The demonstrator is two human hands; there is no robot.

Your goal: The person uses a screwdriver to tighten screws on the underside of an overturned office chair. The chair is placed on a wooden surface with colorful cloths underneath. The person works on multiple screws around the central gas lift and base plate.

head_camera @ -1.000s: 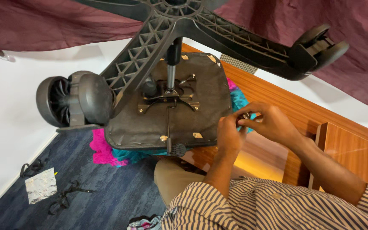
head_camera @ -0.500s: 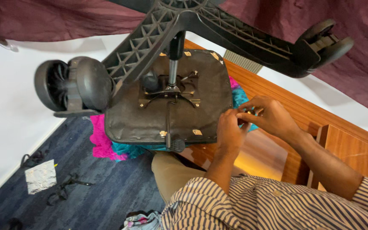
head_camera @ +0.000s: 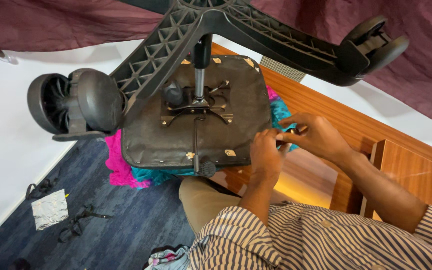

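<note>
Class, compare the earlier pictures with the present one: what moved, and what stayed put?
Little changed. Both hands, left hand and right hand, stay together at the edge of the upturned chair seat, fingers shifting slightly. The seat, its wheeled base and the wooden desk are unmoved.

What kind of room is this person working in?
Probably an office or workroom: an upturned office chair lies on a wooden desk, over blue carpet, beside a white wall.

A single head-worn view looks steeply down, close over the upturned chair seat (head_camera: 196, 115) and floor (head_camera: 116, 225)
</note>
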